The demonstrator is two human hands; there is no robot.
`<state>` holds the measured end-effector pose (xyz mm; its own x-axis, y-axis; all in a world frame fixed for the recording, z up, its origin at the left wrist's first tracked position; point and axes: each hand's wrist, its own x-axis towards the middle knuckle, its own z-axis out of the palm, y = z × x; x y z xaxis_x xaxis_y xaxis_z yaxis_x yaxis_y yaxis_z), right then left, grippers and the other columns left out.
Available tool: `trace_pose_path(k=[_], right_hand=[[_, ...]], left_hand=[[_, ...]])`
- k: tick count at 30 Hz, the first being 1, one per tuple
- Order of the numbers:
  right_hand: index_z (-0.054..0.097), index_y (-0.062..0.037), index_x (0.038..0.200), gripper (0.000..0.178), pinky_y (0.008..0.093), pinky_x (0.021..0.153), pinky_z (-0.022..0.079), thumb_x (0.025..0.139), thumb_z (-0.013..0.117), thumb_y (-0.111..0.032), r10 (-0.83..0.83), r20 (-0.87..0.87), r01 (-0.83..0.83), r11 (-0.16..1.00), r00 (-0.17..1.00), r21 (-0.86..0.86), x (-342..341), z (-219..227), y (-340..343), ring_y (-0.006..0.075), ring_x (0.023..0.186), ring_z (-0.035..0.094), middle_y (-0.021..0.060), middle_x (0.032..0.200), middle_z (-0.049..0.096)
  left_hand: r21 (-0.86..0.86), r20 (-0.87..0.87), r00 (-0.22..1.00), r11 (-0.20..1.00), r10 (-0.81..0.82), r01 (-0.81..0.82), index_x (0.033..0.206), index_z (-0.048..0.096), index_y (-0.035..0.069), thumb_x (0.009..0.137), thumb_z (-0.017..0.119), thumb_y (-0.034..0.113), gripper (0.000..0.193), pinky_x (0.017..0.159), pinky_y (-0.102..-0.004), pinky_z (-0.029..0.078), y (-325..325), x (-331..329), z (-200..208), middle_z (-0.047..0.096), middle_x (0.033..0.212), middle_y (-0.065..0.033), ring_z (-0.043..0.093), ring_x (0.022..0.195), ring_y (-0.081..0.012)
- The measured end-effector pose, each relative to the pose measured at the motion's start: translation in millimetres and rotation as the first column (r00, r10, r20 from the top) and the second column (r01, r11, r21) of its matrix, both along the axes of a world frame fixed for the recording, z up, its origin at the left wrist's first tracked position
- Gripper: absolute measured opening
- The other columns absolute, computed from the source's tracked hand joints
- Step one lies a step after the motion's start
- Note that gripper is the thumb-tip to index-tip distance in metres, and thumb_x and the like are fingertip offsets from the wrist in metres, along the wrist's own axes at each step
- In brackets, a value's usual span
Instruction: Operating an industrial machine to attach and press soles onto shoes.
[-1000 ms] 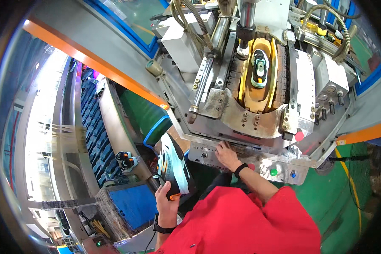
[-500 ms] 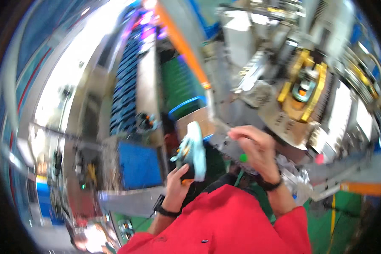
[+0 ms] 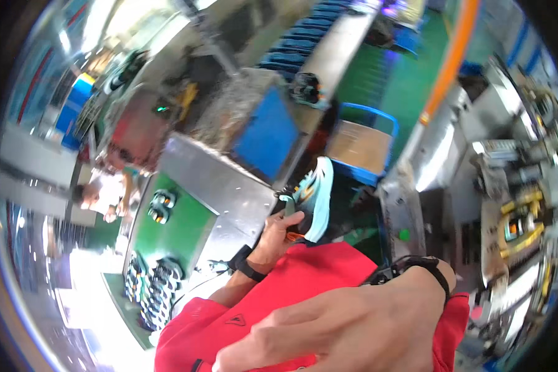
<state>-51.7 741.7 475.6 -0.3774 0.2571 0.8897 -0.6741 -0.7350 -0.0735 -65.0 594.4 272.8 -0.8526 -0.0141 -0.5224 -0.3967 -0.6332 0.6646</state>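
My left hand (image 3: 275,240) is wrapped around the heel end of a sneaker (image 3: 320,201) with a pale blue sole and dark upper. The sneaker is on its side, toe pointing away from me, just in front of my red shirt. My right hand (image 3: 353,325) looms large and slightly blurred close to the camera, over the shirt. Its fingers are stretched out toward the left, and nothing shows in them; some fingertips are cut off by the lower edge.
A machine with yellow side blocks (image 3: 522,223) stands at right, a shoe between them. Ahead is a blue cart (image 3: 394,127). Left lies a metal bench (image 3: 229,201) beside a green surface (image 3: 180,232) with several sneakers. A conveyor (image 3: 347,46) runs behind. Another person (image 3: 102,192) is at far left.
The view has swung left, bringing the green surface and the other person into sight. My right hand has come from beside the machine to in front of my chest. The sneaker stays in my left hand.
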Motion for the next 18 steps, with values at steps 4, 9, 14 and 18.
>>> trace_pose_path(k=[4,9,14,18], right_hand=[[0.071,-0.0021,0.103,0.022,0.028,0.066,0.052,0.084,0.061,-0.007,0.097,-0.19,-0.075,0.99,0.977,0.123,-38.3,2.0,-44.1,0.0245,0.076,0.062,0.0222,0.111,0.066],[0.064,0.0041,0.088,0.025,0.0501,0.064,0.059,0.094,0.056,-0.019,0.552,0.099,-0.489,0.626,0.828,0.607,-96.0,32.0,-51.1,0.0367,0.067,0.067,0.0174,0.078,0.067],[0.058,0.0023,0.121,0.035,0.0275,0.069,0.05,0.089,0.059,-0.011,-0.104,-0.037,0.079,0.438,0.994,0.896,-189.2,61.1,-193.2,0.0168,0.087,0.062,0.0125,0.114,0.064],[0.06,-0.0031,0.125,0.038,0.0286,0.087,0.047,0.088,0.064,-0.01,-0.095,-0.357,0.369,0.186,0.929,0.911,-279.1,82.0,-339.8,0.015,0.108,0.057,0.0072,0.119,0.063]], left_hand=[[-0.016,0.151,0.95,0.961,0.274,-0.275,0.099,0.063,-0.003,0.087,0.067,0.009,0.018,0.071,-0.0342,0.056,-67.1,22.4,-38.3,0.067,0.09,-0.0111,0.066,0.08,-0.0211],[-0.123,0.223,0.817,0.847,0.531,-0.517,0.097,0.064,-0.005,0.083,0.07,0.006,0.019,0.065,-0.0375,0.057,-169.1,57.5,-76.2,0.067,0.09,-0.0123,0.067,0.078,-0.0234],[-0.276,0.068,0.591,0.585,0.804,-0.763,0.098,0.065,-0.006,0.075,0.073,0.004,0.026,0.061,-0.0414,0.059,-293.1,83.0,-140.4,0.067,0.089,-0.0136,0.068,0.074,-0.027],[-0.445,-0.025,0.443,0.387,0.896,-0.808,0.095,0.065,-0.003,0.074,0.072,0.005,0.024,0.057,-0.0366,0.057,-390.4,101.5,-163.0,0.067,0.081,-0.0118,0.067,0.068,-0.0241]])
